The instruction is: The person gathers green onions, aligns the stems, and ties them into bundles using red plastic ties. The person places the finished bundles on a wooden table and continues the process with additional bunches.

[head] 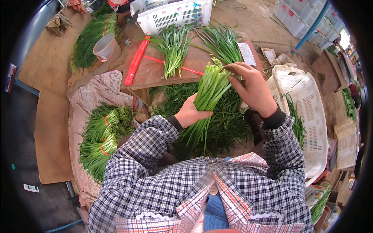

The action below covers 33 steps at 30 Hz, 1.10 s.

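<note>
My left hand (pixel 192 112) is closed round a bundle of green Chinese chives (pixel 211 87), held tilted with the pale cut ends up. At those ends is my right hand (pixel 250 87), thumb and fingers at the bundle's upper right edge; whether it pinches a stalk is unclear. Behind, on a low wooden board (pixel 137 62), lie a loose bunch of chives (pixel 174 49) and another bunch (pixel 223 43), a red roll or bundle of ties (pixel 137 61) and a red strip (pixel 192 70) running partly under the left bunch.
Loose chives (pixel 230 125) lie below the board. Bunches tied with red bands (pixel 99 145) rest on a patterned cloth (pixel 90 90) at left. A white basket (pixel 309 116) stands at right, a white crate (pixel 177 17) behind the board, a bucket (pixel 107 48) by more chives (pixel 90 38).
</note>
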Each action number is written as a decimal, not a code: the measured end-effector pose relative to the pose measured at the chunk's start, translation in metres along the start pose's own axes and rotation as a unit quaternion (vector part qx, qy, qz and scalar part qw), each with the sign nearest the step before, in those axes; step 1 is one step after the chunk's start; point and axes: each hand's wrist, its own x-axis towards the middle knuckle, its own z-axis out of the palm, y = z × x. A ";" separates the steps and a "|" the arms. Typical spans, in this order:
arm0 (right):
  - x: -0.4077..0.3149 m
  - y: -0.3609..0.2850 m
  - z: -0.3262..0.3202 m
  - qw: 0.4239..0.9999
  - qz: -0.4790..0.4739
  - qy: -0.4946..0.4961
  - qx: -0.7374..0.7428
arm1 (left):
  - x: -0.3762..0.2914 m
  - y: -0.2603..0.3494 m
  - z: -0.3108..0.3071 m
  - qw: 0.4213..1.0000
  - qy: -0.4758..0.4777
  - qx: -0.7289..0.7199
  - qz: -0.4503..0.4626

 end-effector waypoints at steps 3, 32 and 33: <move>-0.002 0.003 0.007 0.999 0.047 -0.003 0.026 | -0.001 -0.003 -0.002 0.998 0.011 0.058 0.017; -0.010 0.018 0.033 0.978 0.083 0.063 0.179 | -0.003 0.007 0.005 0.999 -0.017 -0.031 -0.010; -0.011 0.018 0.034 0.977 0.080 0.077 0.184 | -0.002 0.008 0.005 0.999 -0.024 -0.030 -0.008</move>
